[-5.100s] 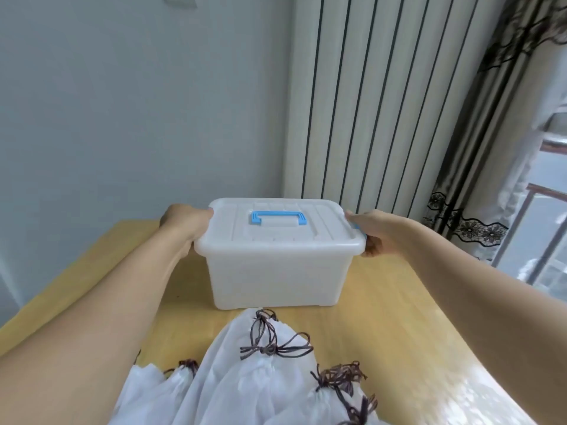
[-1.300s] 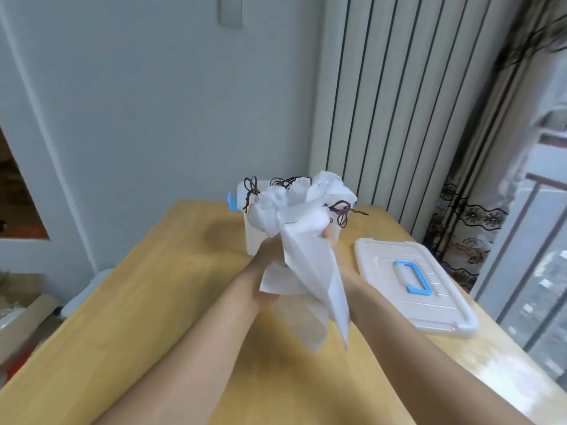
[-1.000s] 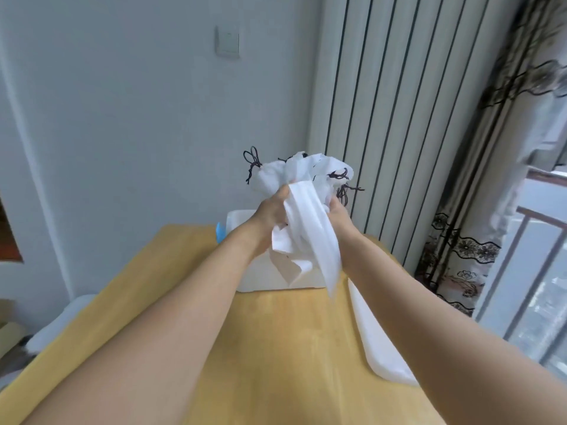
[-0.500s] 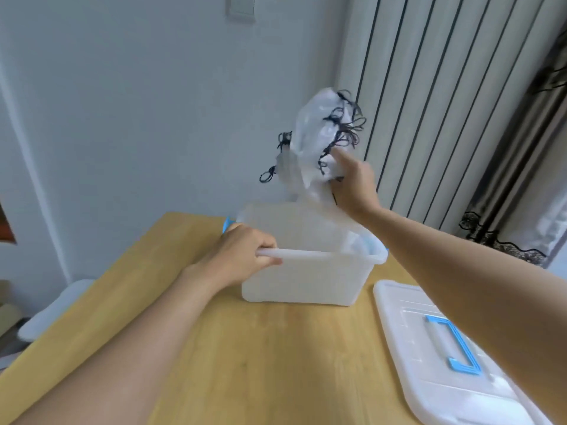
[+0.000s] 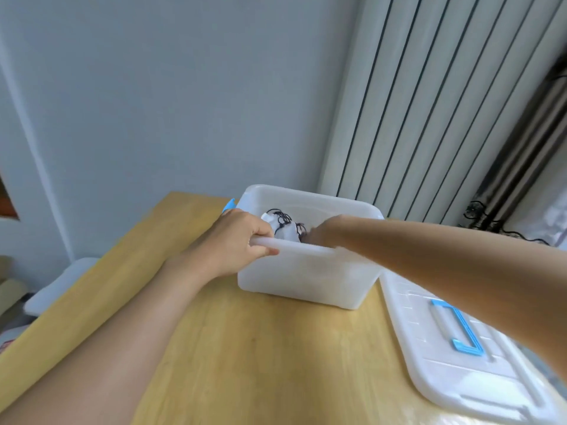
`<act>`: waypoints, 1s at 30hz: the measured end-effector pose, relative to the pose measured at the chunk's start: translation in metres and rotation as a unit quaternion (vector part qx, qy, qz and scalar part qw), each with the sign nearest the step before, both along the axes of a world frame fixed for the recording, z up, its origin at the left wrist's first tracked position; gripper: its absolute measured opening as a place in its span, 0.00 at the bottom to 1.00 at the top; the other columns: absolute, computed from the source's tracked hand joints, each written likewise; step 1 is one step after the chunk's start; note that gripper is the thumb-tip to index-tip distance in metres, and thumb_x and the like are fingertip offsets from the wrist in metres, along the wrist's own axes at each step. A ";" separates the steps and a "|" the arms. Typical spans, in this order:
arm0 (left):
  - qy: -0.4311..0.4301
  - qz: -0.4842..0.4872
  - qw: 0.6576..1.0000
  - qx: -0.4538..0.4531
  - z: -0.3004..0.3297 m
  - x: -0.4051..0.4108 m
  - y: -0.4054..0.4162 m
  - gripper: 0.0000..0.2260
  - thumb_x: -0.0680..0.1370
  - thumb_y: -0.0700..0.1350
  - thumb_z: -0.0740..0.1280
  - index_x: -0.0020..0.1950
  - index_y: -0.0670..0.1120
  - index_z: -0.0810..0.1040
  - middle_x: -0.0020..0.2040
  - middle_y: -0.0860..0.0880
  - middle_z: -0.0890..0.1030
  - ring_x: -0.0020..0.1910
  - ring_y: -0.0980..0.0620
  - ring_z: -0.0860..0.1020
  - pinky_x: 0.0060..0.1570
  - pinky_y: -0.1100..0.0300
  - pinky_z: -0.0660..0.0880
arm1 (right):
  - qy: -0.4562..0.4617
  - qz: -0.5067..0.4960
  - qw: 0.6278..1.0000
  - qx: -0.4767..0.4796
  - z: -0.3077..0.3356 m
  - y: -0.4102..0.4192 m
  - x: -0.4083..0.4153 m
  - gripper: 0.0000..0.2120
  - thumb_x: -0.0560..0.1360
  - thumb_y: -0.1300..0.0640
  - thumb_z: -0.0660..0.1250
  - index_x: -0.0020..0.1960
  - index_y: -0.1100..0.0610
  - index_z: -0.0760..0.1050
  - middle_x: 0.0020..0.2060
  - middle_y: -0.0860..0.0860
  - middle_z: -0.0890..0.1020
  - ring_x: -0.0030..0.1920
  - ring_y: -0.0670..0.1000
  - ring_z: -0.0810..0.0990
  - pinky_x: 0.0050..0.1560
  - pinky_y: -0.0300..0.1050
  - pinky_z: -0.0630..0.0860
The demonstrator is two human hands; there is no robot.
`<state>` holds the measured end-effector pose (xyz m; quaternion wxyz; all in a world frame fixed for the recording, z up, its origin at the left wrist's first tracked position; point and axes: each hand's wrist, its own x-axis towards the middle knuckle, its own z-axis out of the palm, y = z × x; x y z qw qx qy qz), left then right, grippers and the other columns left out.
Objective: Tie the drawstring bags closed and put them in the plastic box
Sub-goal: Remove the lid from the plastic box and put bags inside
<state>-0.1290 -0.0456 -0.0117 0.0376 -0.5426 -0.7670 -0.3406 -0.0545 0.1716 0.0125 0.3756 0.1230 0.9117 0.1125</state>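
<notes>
The white plastic box (image 5: 306,280) stands open on the wooden table (image 5: 260,357). My left hand (image 5: 242,240) grips the box's near rim at its left corner. My right hand (image 5: 322,231) reaches down inside the box and its fingers are hidden behind the rim. A bunch of white drawstring bags (image 5: 283,228) with dark cords lies inside the box, between my two hands. Whether my right hand still holds the bags I cannot tell.
The box's white lid (image 5: 460,348) with a blue handle lies flat on the table, to the right of the box. A grey wall and a white ribbed radiator (image 5: 429,102) stand behind the table. A patterned curtain (image 5: 521,148) hangs at the right.
My right hand has come down from above the box, carrying the bags into it. My left hand keeps its grip on the rim.
</notes>
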 end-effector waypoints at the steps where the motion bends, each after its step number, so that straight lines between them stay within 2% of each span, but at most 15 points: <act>1: -0.004 0.006 1.000 -0.002 0.003 0.001 -0.001 0.14 0.74 0.50 0.74 0.30 0.55 0.75 0.30 0.51 0.75 0.31 0.53 0.68 0.33 0.61 0.63 | 0.034 -0.056 0.995 -0.078 0.005 0.009 0.004 0.30 0.78 0.38 0.59 0.77 0.42 0.60 0.76 0.44 0.64 0.76 0.53 0.64 0.76 0.58 0.62; 3: -0.013 0.014 1.000 -0.003 0.006 0.008 -0.004 0.14 0.74 0.49 0.75 0.30 0.55 0.75 0.30 0.54 0.75 0.31 0.57 0.68 0.34 0.63 0.63 | 0.103 -0.148 0.939 -0.293 0.034 0.014 0.032 0.29 0.80 0.56 0.64 0.78 0.41 0.61 0.77 0.42 0.60 0.77 0.46 0.58 0.78 0.51 0.58; 5: -0.006 0.015 1.000 -0.007 0.005 0.016 -0.004 0.11 0.74 0.49 0.75 0.33 0.53 0.77 0.30 0.55 0.75 0.31 0.58 0.69 0.34 0.62 0.64 | 0.262 -0.148 0.870 -0.390 0.071 0.021 0.065 0.28 0.78 0.66 0.66 0.72 0.41 0.72 0.75 0.42 0.66 0.75 0.41 0.63 0.75 0.42 0.62; 6: 0.000 0.021 1.000 -0.009 0.005 0.019 -0.004 0.10 0.74 0.49 0.75 0.34 0.51 0.78 0.29 0.55 0.75 0.30 0.59 0.69 0.34 0.61 0.64 | 0.349 -0.137 0.836 -0.399 0.086 0.022 0.084 0.21 0.79 0.63 0.67 0.68 0.45 0.77 0.72 0.42 0.73 0.72 0.41 0.70 0.72 0.40 0.68; 8: 0.006 0.038 0.999 -0.007 0.004 0.024 -0.004 0.10 0.73 0.50 0.74 0.34 0.48 0.79 0.28 0.54 0.73 0.30 0.58 0.69 0.33 0.60 0.65 | 0.516 -0.135 0.766 -0.360 0.094 0.028 0.123 0.08 0.80 0.54 0.69 0.56 0.55 0.84 0.56 0.49 0.86 0.58 0.46 0.84 0.62 0.45 0.79; 10: 0.011 0.056 0.998 -0.006 0.004 0.027 -0.004 0.13 0.72 0.53 0.74 0.33 0.47 0.77 0.27 0.52 0.73 0.29 0.56 0.68 0.33 0.59 0.65 | 0.638 -0.173 0.725 -0.196 0.079 0.036 0.160 0.14 0.77 0.49 0.70 0.41 0.59 0.84 0.38 0.55 0.87 0.43 0.54 0.86 0.48 0.52 0.84; 11: 0.014 0.069 0.997 -0.006 0.004 0.028 -0.003 0.16 0.71 0.55 0.74 0.33 0.46 0.76 0.28 0.50 0.73 0.30 0.54 0.68 0.34 0.58 0.65 | 0.651 -0.198 0.726 -0.100 0.064 0.042 0.175 0.17 0.75 0.47 0.70 0.37 0.60 0.81 0.34 0.56 0.85 0.40 0.58 0.85 0.43 0.52 0.83; 13: 0.038 0.095 0.994 -0.021 0.007 0.036 0.000 0.20 0.70 0.61 0.73 0.32 0.45 0.74 0.28 0.46 0.73 0.32 0.48 0.70 0.37 0.58 0.66 | 0.561 -0.293 0.772 0.060 0.023 0.051 0.209 0.20 0.72 0.42 0.69 0.39 0.60 0.79 0.39 0.59 0.83 0.45 0.62 0.83 0.42 0.49 0.79; 15: 0.077 0.115 0.989 -0.059 0.012 0.055 0.007 0.21 0.70 0.66 0.70 0.35 0.48 0.74 0.29 0.50 0.73 0.38 0.47 0.73 0.44 0.55 0.70 | 0.404 -0.371 0.831 0.095 -0.024 0.053 0.235 0.26 0.73 0.35 0.68 0.51 0.59 0.79 0.50 0.57 0.82 0.51 0.60 0.81 0.46 0.47 0.74; 17: 0.098 0.114 0.983 -0.101 0.017 0.074 0.014 0.17 0.72 0.66 0.68 0.43 0.53 0.77 0.38 0.53 0.78 0.47 0.45 0.76 0.46 0.54 0.70 | 0.352 -0.396 0.846 0.062 -0.061 0.054 0.242 0.26 0.72 0.32 0.67 0.48 0.57 0.78 0.45 0.53 0.82 0.47 0.56 0.79 0.43 0.44 0.71; 21: 0.105 0.110 0.980 -0.126 0.021 0.112 0.036 0.14 0.78 0.60 0.66 0.59 0.54 0.75 0.51 0.51 0.77 0.55 0.45 0.76 0.45 0.54 0.67 | 0.374 -0.436 0.818 0.027 -0.076 0.072 0.240 0.22 0.68 0.35 0.71 0.41 0.54 0.75 0.40 0.52 0.80 0.48 0.56 0.81 0.47 0.45 0.74; 23: 0.112 0.122 0.979 -0.120 0.017 0.119 0.045 0.19 0.78 0.57 0.66 0.66 0.54 0.69 0.60 0.49 0.77 0.60 0.44 0.75 0.52 0.51 0.68 | 0.344 -0.463 0.817 0.011 -0.068 0.074 0.237 0.19 0.70 0.40 0.72 0.40 0.54 0.72 0.39 0.52 0.79 0.46 0.54 0.80 0.51 0.45 0.77; 25: 0.127 0.133 0.974 -0.135 0.015 0.124 0.053 0.28 0.76 0.58 0.68 0.72 0.54 0.62 0.68 0.48 0.71 0.67 0.44 0.70 0.63 0.45 0.67 | 0.358 -0.472 0.806 -0.016 -0.066 0.075 0.236 0.15 0.75 0.47 0.69 0.38 0.56 0.69 0.35 0.53 0.75 0.44 0.55 0.77 0.48 0.44 0.76; 27: 0.147 0.123 0.970 -0.151 0.018 0.126 0.060 0.35 0.75 0.61 0.69 0.77 0.55 0.57 0.73 0.49 0.65 0.72 0.44 0.63 0.67 0.43 0.64 | 0.433 -0.490 0.753 -0.072 -0.070 0.079 0.235 0.12 0.77 0.57 0.66 0.37 0.60 0.69 0.32 0.54 0.73 0.40 0.57 0.76 0.40 0.44 0.72; 30: 0.166 0.077 0.967 -0.178 0.025 0.129 0.073 0.40 0.74 0.67 0.66 0.80 0.58 0.52 0.80 0.52 0.54 0.77 0.46 0.54 0.73 0.44 0.58 | 0.564 -0.509 0.643 -0.095 -0.059 0.084 0.247 0.11 0.76 0.57 0.69 0.40 0.61 0.72 0.35 0.56 0.79 0.33 0.56 0.78 0.30 0.41 0.69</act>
